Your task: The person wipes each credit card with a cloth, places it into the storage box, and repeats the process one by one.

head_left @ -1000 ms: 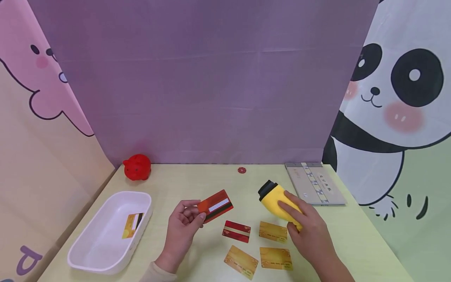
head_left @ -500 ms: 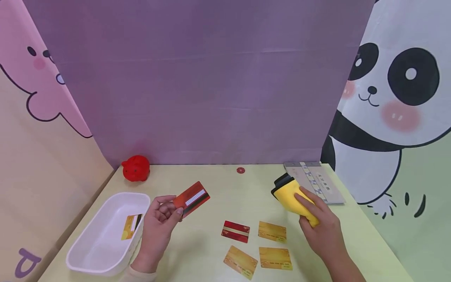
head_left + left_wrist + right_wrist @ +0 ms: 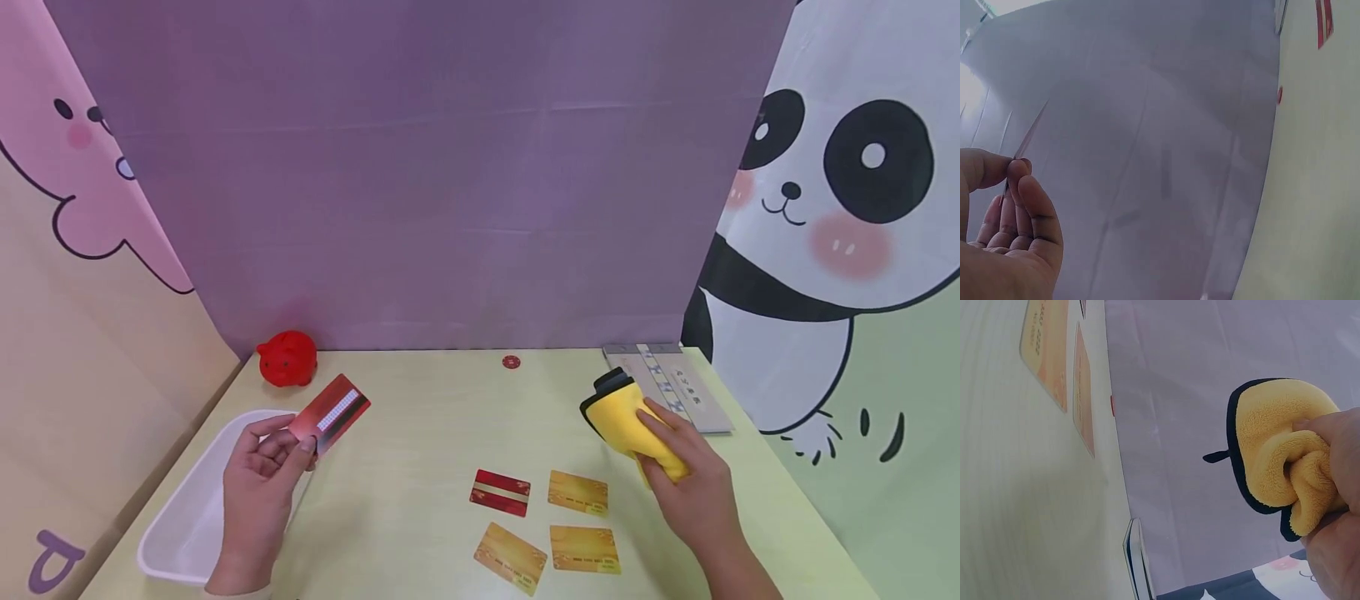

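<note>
My left hand (image 3: pixel 258 492) pinches a red bank card (image 3: pixel 333 412) between thumb and fingers, its striped back facing me. The card overlaps the right rim of a white plastic tub (image 3: pixel 176 533) in the head view; edge-on, it looks like a thin line in the left wrist view. My right hand (image 3: pixel 690 475) grips a bunched yellow cloth (image 3: pixel 1279 444) with black edging and a small black loop. Between the hands, a red card (image 3: pixel 500 492) and three gold cards, one of them the upper gold card (image 3: pixel 578 492), lie flat on the table.
A red piggy bank (image 3: pixel 288 358) stands at the back left. A small red chip (image 3: pixel 511 362) lies near the back edge. At the back right is a grey notebook (image 3: pixel 705 396). A purple curtain (image 3: pixel 450 183) hangs behind the table (image 3: pixel 420 517).
My left hand has carried the red card leftward from mid-table to over the tub, covering the gold card inside. My right hand has drawn the cloth to the right.
</note>
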Demonstrator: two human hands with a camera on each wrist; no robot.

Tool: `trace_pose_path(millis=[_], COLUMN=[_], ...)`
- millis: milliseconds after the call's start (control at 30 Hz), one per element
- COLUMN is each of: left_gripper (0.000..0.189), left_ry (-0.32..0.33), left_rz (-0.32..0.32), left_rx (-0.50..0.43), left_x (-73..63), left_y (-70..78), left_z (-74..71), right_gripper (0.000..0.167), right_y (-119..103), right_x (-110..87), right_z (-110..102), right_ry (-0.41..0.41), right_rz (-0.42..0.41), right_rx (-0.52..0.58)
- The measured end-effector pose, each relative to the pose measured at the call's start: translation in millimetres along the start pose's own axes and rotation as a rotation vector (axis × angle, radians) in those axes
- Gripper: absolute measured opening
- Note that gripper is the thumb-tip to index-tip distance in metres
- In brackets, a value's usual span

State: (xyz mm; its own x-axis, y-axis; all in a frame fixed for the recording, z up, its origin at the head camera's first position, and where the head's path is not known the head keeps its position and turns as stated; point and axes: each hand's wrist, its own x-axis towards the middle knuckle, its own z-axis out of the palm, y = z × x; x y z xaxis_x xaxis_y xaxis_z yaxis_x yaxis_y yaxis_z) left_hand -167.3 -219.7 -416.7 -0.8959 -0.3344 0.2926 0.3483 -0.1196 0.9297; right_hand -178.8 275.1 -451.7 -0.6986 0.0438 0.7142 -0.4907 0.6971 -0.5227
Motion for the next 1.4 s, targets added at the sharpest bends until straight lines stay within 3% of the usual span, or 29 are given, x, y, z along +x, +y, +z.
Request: trace_pose_path(millis=[233,567,733,1000,1233,1400], left_gripper=[0.032,0.022,0.031,0.045,0.045,0.043], left_ry=[0.150,0.207,0.181,0.008,-0.030,-0.027], left_rz=[-0.038,-0.090,-0.157,-0.265,-0.307,-0.282], left_rx=[0.060,0.133,0.265,0.553,0.581,0.570], left_x=[7.0,17.6,19.3,21.9,25.4,25.3], left_y=[2.7,-9.0,-12.5,-18.3,-23.3,-22.8], left_z=[-35.4,-87.0,-104.2,-116.4,-114.2,-111.7], right_gripper=[0.069,0.071,0.069,0.067,0.066,0.066], right_y=[2,10,10,9,7,6], right_x=[0.0,-1.4,-1.7,-2.8,-0.7,0.1], right_z=[-2,-8,-9,-8,-8,-8], right_ry=[0.011,0.032,0.017,-0.010,-0.017,-0.021], right_rz=[0.020,0.089,0.113,0.159,0.159,0.164], right_rx=[0.009,-0.041,-0.046,-0.091,-0.078,-0.075])
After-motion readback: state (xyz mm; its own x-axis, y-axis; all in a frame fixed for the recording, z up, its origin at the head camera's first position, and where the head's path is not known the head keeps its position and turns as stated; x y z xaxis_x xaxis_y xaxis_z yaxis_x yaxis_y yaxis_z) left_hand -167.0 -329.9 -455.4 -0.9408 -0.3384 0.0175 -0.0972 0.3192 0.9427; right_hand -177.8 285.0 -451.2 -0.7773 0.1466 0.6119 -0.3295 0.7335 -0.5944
